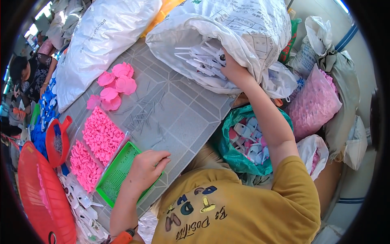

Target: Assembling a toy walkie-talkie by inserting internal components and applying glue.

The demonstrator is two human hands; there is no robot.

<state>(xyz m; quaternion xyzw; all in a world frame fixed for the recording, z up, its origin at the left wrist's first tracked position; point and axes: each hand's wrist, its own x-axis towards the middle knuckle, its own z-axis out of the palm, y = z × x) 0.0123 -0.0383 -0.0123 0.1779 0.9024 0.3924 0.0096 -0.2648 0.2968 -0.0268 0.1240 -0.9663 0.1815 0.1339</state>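
My right hand (235, 70) reaches into the mouth of a white woven sack (260, 36) at the far edge of the table. Inside are long white plastic parts (203, 61), some with a dark spot. Its fingers are mostly hidden among the parts and the sack's fold. My left hand (145, 168) hangs over a green perforated tray (118, 175) near the table's front edge. Its fingers are curled, thumb and forefinger close together; whatever they may hold is too small to make out. Several thin metal pins (142, 118) lie scattered ahead of it.
Two heaps of small pink parts (101, 134) sit left of the tray, with pink scalloped pieces (118, 83) beyond. A red scoop (57, 140) and a red basket (40, 195) are at left. A teal bag (227, 134) of parts stands by my right arm. Another person (38, 73) sits far left.
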